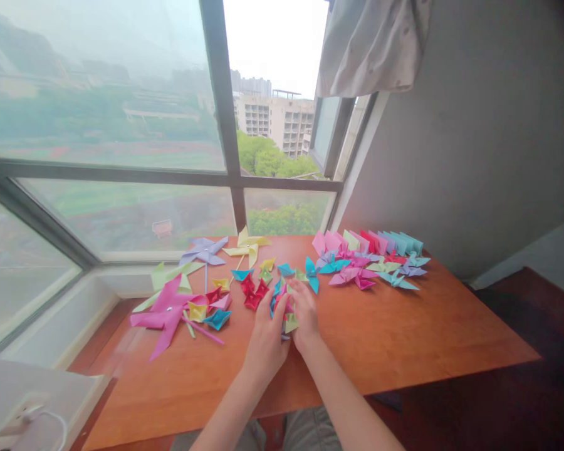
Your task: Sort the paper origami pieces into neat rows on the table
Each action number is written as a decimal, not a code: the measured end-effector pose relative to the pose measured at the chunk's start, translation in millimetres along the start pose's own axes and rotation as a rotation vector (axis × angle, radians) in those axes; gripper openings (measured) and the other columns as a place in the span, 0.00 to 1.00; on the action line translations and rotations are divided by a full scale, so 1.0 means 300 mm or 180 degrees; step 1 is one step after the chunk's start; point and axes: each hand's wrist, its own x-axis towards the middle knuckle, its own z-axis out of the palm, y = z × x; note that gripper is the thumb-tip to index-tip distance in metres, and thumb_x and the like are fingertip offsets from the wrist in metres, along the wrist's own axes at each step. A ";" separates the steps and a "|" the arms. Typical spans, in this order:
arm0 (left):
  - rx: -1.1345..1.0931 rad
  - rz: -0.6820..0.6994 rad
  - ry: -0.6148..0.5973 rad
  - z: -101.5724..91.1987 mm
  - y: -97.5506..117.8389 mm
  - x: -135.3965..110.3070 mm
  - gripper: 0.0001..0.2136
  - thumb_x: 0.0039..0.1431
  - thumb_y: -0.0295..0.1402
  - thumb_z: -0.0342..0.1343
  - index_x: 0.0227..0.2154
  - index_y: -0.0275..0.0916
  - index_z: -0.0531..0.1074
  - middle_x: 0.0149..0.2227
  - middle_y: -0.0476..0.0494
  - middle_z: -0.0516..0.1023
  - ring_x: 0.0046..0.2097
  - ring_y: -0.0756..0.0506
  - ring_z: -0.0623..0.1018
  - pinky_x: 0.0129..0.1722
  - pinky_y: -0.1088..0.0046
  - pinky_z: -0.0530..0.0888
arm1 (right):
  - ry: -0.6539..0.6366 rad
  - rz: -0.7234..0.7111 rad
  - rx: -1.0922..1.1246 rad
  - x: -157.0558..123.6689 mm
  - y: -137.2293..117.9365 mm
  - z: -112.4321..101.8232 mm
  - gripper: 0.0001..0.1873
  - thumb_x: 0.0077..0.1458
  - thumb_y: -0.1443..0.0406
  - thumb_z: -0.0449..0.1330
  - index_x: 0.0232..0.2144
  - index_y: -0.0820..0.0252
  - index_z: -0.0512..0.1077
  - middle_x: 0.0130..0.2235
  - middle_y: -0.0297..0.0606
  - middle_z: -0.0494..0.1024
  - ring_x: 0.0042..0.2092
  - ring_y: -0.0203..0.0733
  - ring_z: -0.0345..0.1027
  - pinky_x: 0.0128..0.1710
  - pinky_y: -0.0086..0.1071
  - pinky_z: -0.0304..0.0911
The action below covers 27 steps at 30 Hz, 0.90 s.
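Observation:
My left hand (266,330) curves round the near left side of a small cluster of folded-paper origami pieces (290,322) in blue, green and pink. From the right, my right hand (305,315) closes on the same cluster, its fingers bent over the top. Part of the cluster is hidden behind my fingers. Just beyond my left hand lie red folded-paper pieces (254,291). A blue folded-paper piece (311,274) stands close to my right fingertips, with more blue, yellow and green pieces around the far side of my hands.
On the wooden table (404,338), paper pinwheels in pink (169,309), purple (205,252) and yellow (247,246) lie to the left. Small folded pieces (217,319) sit beside them. Several paper cranes (352,275) are at the right. A window (282,182) rises behind the table.

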 end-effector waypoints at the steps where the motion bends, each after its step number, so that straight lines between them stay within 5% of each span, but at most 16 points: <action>1: 0.0068 -0.0013 0.0087 -0.029 -0.014 0.015 0.41 0.45 0.16 0.52 0.65 0.39 0.52 0.68 0.29 0.48 0.70 0.33 0.52 0.64 0.51 0.63 | -0.0089 -0.0010 0.0082 0.008 -0.013 0.032 0.24 0.59 0.58 0.52 0.54 0.60 0.69 0.53 0.47 0.76 0.52 0.49 0.73 0.48 0.43 0.72; 8: 0.0612 -0.0553 0.0889 -0.232 -0.198 0.182 0.31 0.55 0.25 0.53 0.63 0.40 0.56 0.64 0.30 0.58 0.65 0.32 0.61 0.60 0.50 0.67 | -0.0708 -0.0414 0.0022 0.131 -0.129 0.242 0.20 0.64 0.56 0.56 0.54 0.59 0.68 0.52 0.41 0.74 0.51 0.46 0.70 0.49 0.44 0.69; 11: 0.1074 -0.0768 0.0888 -0.255 -0.268 0.216 0.30 0.56 0.33 0.56 0.63 0.37 0.58 0.63 0.27 0.58 0.65 0.28 0.60 0.60 0.45 0.64 | -0.0743 -0.0553 -0.0192 0.184 -0.153 0.239 0.21 0.62 0.56 0.59 0.53 0.61 0.69 0.53 0.41 0.72 0.50 0.46 0.70 0.48 0.45 0.69; 13: 0.1374 -0.0858 0.0812 -0.246 -0.278 0.217 0.29 0.56 0.35 0.57 0.61 0.35 0.60 0.63 0.26 0.59 0.64 0.26 0.59 0.60 0.42 0.61 | -0.0714 -0.0629 -0.0333 0.211 -0.161 0.176 0.20 0.62 0.56 0.59 0.53 0.60 0.69 0.52 0.41 0.72 0.50 0.45 0.70 0.48 0.44 0.69; 17: 0.1456 -0.0821 0.0736 -0.190 -0.208 0.213 0.23 0.58 0.35 0.55 0.56 0.35 0.66 0.61 0.27 0.63 0.64 0.28 0.60 0.61 0.44 0.58 | -0.0379 -0.0756 -0.0693 0.278 -0.174 -0.119 0.18 0.58 0.57 0.58 0.49 0.56 0.71 0.50 0.40 0.77 0.49 0.44 0.72 0.48 0.40 0.70; 24: 0.0824 -0.0141 0.0239 0.002 -0.017 0.336 0.23 0.61 0.37 0.55 0.58 0.38 0.64 0.61 0.30 0.65 0.63 0.33 0.64 0.61 0.50 0.61 | 0.1374 -0.0848 -0.1901 0.510 -0.244 -0.911 0.25 0.51 0.53 0.55 0.46 0.61 0.72 0.48 0.50 0.76 0.48 0.51 0.70 0.51 0.47 0.64; 27: 0.0773 -0.0005 -0.0227 0.107 0.042 0.438 0.29 0.58 0.41 0.59 0.61 0.39 0.61 0.63 0.29 0.62 0.64 0.32 0.63 0.61 0.48 0.59 | 0.1787 -0.0801 -0.2570 0.615 -0.261 -1.162 0.25 0.47 0.53 0.57 0.44 0.63 0.75 0.49 0.55 0.74 0.51 0.55 0.67 0.54 0.50 0.59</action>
